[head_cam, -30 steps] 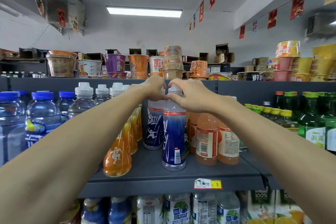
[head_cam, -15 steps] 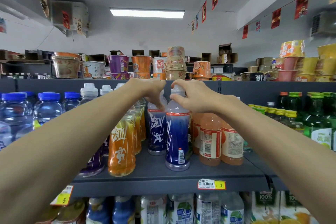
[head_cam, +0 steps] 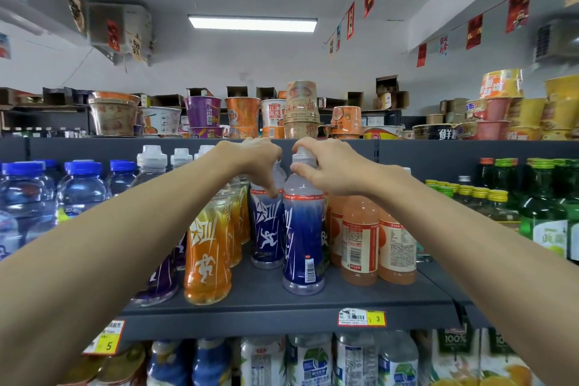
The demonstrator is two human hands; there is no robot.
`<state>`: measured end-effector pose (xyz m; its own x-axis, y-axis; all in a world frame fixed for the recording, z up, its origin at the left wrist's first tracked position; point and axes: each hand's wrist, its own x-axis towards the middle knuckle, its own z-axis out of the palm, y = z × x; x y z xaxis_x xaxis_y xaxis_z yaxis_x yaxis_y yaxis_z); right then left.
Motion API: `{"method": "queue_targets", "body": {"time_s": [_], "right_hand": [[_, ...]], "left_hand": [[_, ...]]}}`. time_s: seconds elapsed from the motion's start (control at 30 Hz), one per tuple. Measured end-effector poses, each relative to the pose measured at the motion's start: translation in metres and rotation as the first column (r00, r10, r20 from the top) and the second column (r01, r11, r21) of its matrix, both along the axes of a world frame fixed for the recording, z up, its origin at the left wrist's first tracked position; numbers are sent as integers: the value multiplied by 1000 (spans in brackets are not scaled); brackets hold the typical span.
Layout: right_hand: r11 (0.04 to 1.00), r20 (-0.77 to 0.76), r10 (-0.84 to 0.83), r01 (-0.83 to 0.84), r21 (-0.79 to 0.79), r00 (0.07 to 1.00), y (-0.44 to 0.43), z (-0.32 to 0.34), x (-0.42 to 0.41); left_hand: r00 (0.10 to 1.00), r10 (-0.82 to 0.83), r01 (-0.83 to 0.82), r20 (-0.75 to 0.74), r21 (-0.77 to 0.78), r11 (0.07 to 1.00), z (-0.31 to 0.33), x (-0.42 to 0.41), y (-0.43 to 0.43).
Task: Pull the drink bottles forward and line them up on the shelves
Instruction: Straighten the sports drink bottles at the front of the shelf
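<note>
Grey shelf (head_cam: 269, 294) (price tags (head_cam: 362, 318)), ceiling light (head_cam: 252, 23) lit

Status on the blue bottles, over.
Right hand grips front blue bottle at its cap. Left hand grips rear blue bottle, set farther back. Orange bottle close on the left, not in the path.

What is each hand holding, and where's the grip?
Right hand: front blue bottle, around cap and neck. Left hand: rear blue bottle, at its neck.
</note>
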<state>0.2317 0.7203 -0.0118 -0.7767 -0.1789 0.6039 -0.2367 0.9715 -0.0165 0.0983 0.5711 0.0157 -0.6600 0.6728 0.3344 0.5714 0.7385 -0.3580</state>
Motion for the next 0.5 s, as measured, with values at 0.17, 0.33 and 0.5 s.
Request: {"method": "queue_targets", "body": {"time_s": [0.17, 0.33, 0.5], "right_hand": [[1000, -9, 8, -8, -3, 1000, 0, -1, -1], [1000, -3, 5, -5, -10, 1000, 0, -1, -2], [1000, 17, 6, -6, -23, 1000, 0, -1, 0]], "left_hand": [[1000, -11, 12, -2, 13, 1000, -1, -5, 1], [1000, -24, 24, -21, 22, 999, -4, -6, -1], [1000, 11, -12, 27, 39, 999, -7, 1, -1]]}}
